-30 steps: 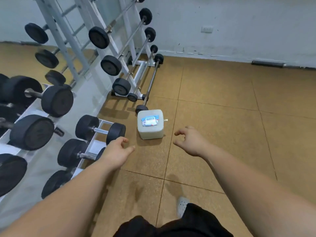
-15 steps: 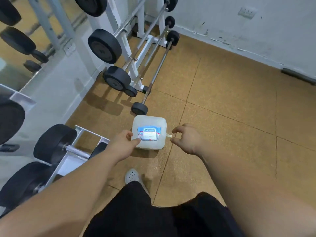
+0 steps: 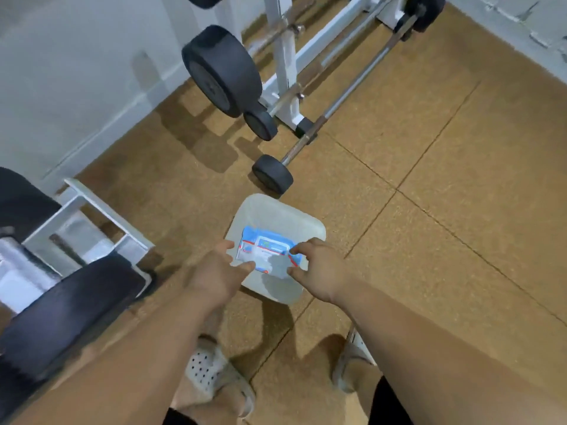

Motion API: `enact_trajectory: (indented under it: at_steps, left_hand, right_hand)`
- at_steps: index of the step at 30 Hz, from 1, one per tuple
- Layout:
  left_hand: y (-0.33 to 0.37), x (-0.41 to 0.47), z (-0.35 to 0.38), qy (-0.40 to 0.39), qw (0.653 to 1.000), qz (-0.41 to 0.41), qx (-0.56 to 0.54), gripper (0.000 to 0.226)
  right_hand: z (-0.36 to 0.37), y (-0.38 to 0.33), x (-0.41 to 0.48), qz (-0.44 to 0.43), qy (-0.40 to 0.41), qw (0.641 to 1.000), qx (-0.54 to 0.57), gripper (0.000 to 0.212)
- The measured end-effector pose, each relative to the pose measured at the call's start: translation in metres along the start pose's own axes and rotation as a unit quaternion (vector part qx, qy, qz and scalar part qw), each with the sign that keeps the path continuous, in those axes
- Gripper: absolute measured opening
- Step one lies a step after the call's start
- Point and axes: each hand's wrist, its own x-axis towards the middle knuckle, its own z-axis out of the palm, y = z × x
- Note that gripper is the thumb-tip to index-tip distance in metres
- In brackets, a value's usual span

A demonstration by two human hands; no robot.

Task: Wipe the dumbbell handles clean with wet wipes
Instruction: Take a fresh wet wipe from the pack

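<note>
Wet wipes pack (image 3: 267, 250): blue and white, lying inside a white tub (image 3: 276, 210) on the cork floor (image 3: 429, 210).
Left hand (image 3: 219, 271): fingers and thumb pinch the pack's left edge.
Right hand (image 3: 316, 271): forefinger and thumb apart at the pack's right edge; grip cannot be told.
Dumbbell (image 3: 70, 305): black, racked, left of the tub.

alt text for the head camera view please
A person's left hand and right hand reach down to a blue-and-white wet wipes pack at the top of a white tub on the brown gym floor, one hand at each side. A black dumbbell sits racked at left; barbells rest on a white stand behind.
</note>
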Motion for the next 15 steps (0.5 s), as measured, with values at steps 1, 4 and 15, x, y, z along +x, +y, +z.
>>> enact_trajectory:
  at_steps: [1, 4, 15]
  left_hand:
    - [-0.006, 0.014, 0.011, -0.001, 1.0, 0.018, 0.005, 0.062]
    - [-0.029, 0.059, 0.039, 0.006, 0.997, 0.061, 0.048, 0.052]
    - [-0.081, 0.164, 0.074, 0.09, 0.947, 0.226, 0.211, 0.019]
  right_hand:
    - [0.01, 0.007, 0.019, -0.019, -0.007, 1.0, 0.0, 0.047]
    - [0.045, 0.023, 0.073, -0.089, -0.02, 0.996, -0.008, 0.05]
    - [0.121, 0.065, 0.164, -0.237, 0.066, 0.953, -0.174, 0.056]
